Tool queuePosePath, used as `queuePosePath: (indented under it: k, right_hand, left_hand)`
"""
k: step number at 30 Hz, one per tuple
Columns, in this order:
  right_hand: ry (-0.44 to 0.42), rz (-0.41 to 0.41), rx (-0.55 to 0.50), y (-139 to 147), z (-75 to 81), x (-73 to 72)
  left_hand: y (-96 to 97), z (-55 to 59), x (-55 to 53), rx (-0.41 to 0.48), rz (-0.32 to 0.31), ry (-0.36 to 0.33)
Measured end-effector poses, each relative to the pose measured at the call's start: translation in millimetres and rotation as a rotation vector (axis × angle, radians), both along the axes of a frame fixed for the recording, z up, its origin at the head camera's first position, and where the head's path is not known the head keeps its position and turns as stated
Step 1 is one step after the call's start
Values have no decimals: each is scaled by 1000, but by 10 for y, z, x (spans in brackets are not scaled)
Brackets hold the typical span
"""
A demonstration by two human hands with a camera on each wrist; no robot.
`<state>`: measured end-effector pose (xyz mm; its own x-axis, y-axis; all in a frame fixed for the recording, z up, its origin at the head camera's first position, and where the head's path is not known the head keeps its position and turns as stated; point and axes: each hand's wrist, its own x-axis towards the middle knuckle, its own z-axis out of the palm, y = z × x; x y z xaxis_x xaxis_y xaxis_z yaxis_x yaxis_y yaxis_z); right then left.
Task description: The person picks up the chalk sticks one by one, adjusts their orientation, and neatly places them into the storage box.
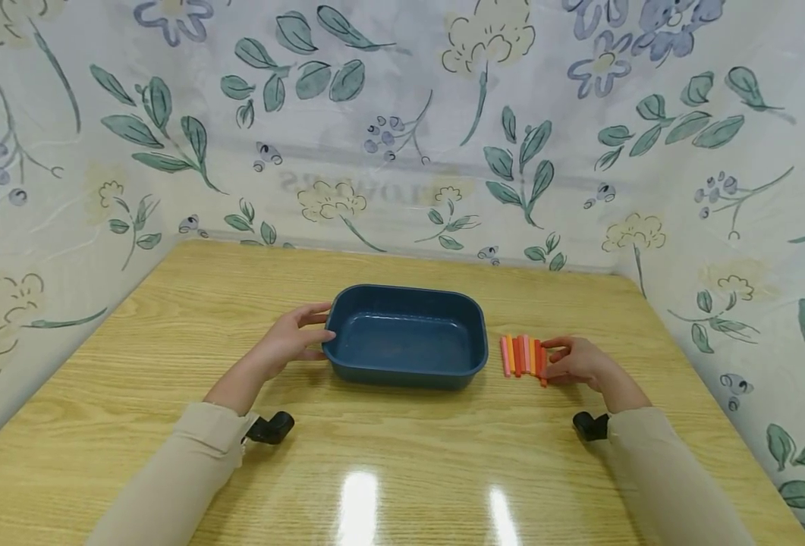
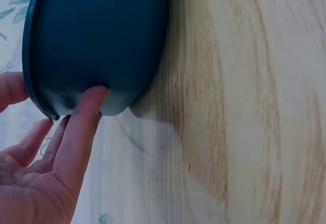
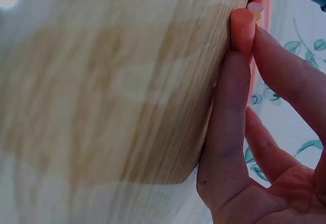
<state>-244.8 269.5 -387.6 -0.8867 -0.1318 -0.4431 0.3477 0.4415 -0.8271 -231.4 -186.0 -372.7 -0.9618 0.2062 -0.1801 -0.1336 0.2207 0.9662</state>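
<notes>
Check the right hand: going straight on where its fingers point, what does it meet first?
Past the red end stick it touches, the right hand would likely first meet the other sticks, then the blue tub; exact gaps are hard to judge.

Left hand [image 1: 294, 337] grips a blue basin [image 1: 402, 376]; right hand [image 1: 580, 362] pinches the rightmost stick [image 1: 543, 362] in a row [image 1: 521, 355].

Kinda chunky dark blue bin [image 1: 405, 341], rounded corners, open side up. Bunch of pink, orange and red sticks [image 1: 526, 355] lined up just right of the bin.
</notes>
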Motion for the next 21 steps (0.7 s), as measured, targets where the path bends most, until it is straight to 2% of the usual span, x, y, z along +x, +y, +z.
queuePosePath:
  k: [7, 15, 21]
  right_hand:
    - [15, 0, 24, -8, 2, 2]
    - [43, -75, -37, 5, 4, 36]
    - [47, -147, -106, 8, 5, 3]
  left_hand:
    - [-3, -12, 5, 9, -7, 10]
    - [3, -26, 9, 15, 2, -4]
    - [9, -15, 22, 17, 5, 0]
